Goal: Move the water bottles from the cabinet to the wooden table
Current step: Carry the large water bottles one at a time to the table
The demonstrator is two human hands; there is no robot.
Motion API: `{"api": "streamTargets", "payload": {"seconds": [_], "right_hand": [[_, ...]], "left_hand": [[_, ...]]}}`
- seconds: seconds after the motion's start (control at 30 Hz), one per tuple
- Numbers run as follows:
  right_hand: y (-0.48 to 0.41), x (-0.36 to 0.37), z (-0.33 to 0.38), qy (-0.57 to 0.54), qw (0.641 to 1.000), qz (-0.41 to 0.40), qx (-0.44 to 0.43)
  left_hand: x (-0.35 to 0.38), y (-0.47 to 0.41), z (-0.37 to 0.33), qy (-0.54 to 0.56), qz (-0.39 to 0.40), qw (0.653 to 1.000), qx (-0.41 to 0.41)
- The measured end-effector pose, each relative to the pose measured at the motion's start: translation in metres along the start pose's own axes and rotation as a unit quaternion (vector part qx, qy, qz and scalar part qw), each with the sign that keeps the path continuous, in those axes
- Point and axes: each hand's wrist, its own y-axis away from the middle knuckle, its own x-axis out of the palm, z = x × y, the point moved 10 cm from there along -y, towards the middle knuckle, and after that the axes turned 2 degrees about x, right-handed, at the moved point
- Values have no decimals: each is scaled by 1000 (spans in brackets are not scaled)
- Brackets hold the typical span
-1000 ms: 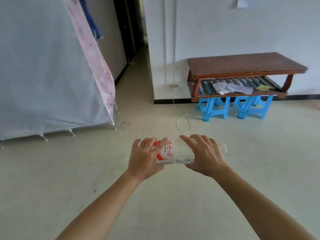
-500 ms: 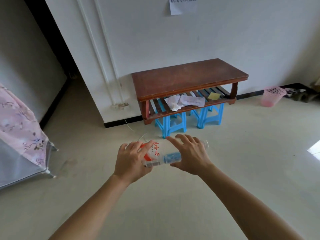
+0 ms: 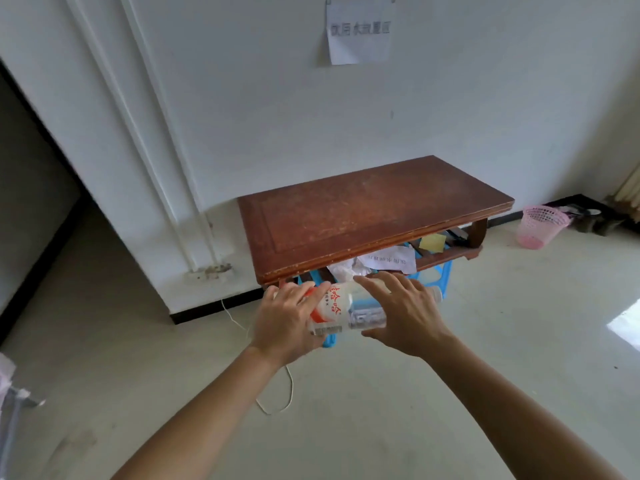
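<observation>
A clear water bottle (image 3: 341, 308) with a red and white label lies sideways in the air between my hands, just in front of the near edge of the low wooden table (image 3: 363, 213). My left hand (image 3: 289, 322) grips its labelled end with fingers curled round it. My right hand (image 3: 401, 311) holds the other end, fingers wrapped over the top. The bottle's cap end pokes out to the right of my right hand. The table top is bare brown wood. The cabinet is out of view.
The table's lower shelf holds papers (image 3: 388, 261) and a yellow note (image 3: 432, 243); blue stools (image 3: 438, 271) stand under it. A pink basket (image 3: 542, 226) sits on the floor to the right. A white cord (image 3: 277, 393) lies on the floor. A paper sign (image 3: 360, 31) hangs on the wall.
The view has swung right and moved closer to the wooden table, which now fills the centre. Both hands keep holding the bottle sideways. The fabric wardrobe has left the view.
</observation>
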Motion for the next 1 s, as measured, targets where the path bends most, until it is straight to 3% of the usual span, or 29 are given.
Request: {"api": "streamTargets", "payload": {"seconds": [0.17,0.4,0.53,0.77,1.0], "right_hand": [[-72,-10,-63,23,999,-21,34],[-196,19,-152,15,999,-31,5],[-277,38,-193,-16,999,-13,-41],[-395,47,-217,-51,988,-54,-137],[-469,85,-247,-90,986,-104,-93]], "left_hand": [[32,-108,13,38,-20,999,27],[85,-240,33,17,-50,998,26],[108,-307,55,-19,-20,1000,-8],[132,-378,111,-47,-29,992,-110],[183,-430,160,-38,-18,989,-142]]}}
